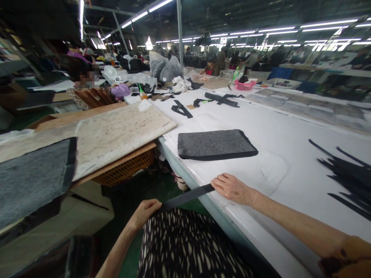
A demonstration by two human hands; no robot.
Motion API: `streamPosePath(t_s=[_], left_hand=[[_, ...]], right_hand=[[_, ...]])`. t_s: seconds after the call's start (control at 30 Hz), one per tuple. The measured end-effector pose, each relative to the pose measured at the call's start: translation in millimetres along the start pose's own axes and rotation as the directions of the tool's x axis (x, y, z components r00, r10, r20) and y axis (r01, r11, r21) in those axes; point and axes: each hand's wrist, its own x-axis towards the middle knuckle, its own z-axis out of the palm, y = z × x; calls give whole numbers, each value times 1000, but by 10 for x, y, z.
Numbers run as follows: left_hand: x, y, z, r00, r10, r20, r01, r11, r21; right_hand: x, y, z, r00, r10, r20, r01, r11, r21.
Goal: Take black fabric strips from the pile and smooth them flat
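A flat black fabric strip (187,197) is stretched between my two hands, over the near edge of the white table. My left hand (147,210) is closed round its lower left end, just above my patterned clothing. At the other end my right hand (232,188) grips the strip, close above the tabletop. Beyond my right hand lies a stack of grey fabric panels (216,143) with black edges. To the far right, many loose black strips (348,179) are spread on the table.
On the left, a worn board (116,131) stands beside the table, with grey fabric (34,177) nearer me. An orange crate (127,168) sits beneath. Black scraps (222,99), a pink basket (245,84) and an orange bottle (142,94) lie farther back. Another person (84,69) is at left.
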Motion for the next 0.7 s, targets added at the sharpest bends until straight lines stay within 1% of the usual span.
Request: streamPosePath(t_s=[0.1, 0.2, 0.27, 0.3, 0.33, 0.37, 0.43, 0.47, 0.5, 0.53, 0.6, 0.67, 0.7], left_hand=[[-65, 55, -34, 1000, 15, -1, -15, 1000, 10], [-119, 60, -51, 1000, 12, -10, -11, 1000, 8], [-173, 74, -71, 999, 25, -31, -24, 1000, 11], [-207, 95, -82, 998, 39, -42, -39, 999, 12], [-246, 129, -89, 997, 57, -47, -56, 998, 11], [-288, 178, -89, 996, 75, -46, -75, 997, 8], [-370, 315, -60, 993, 111, -29, -111, 994, 0], [-406, 399, -26, 991, 132, -14, -132, 991, 0], [-436, 488, 19, 987, 159, 2, -159, 987, 6], [-459, 579, 75, 981, 192, 14, -193, 981, 22], [-489, 750, 195, 961, 271, 59, -275, 957, 91], [-505, 885, 297, 932, 345, 111, -359, 918, 170], [-514, 935, 331, 920, 367, 136, -388, 899, 203]], right_hand=[[-104, 32, -17, 999, 36, 20, -36, 999, -30], [-229, 66, -14, 994, 92, 64, -89, 995, -42], [-322, 96, -12, 983, 155, 98, -154, 988, -15], [-359, 112, -19, 972, 205, 116, -207, 978, 12], [-383, 125, -39, 953, 275, 127, -282, 958, 45], [-387, 133, -77, 922, 364, 130, -376, 923, 84], [-313, 115, -213, 828, 549, 115, -561, 802, 206], [-231, 81, -311, 784, 611, 107, -612, 735, 293], [-121, 29, -420, 762, 639, 103, -622, 679, 389], [9, -41, -529, 767, 632, 107, -595, 641, 485], [296, -211, -703, 836, 535, 122, -484, 614, 624], [551, -374, -758, 901, 412, 135, -383, 612, 692], [647, -437, -737, 922, 353, 157, -353, 602, 716]])
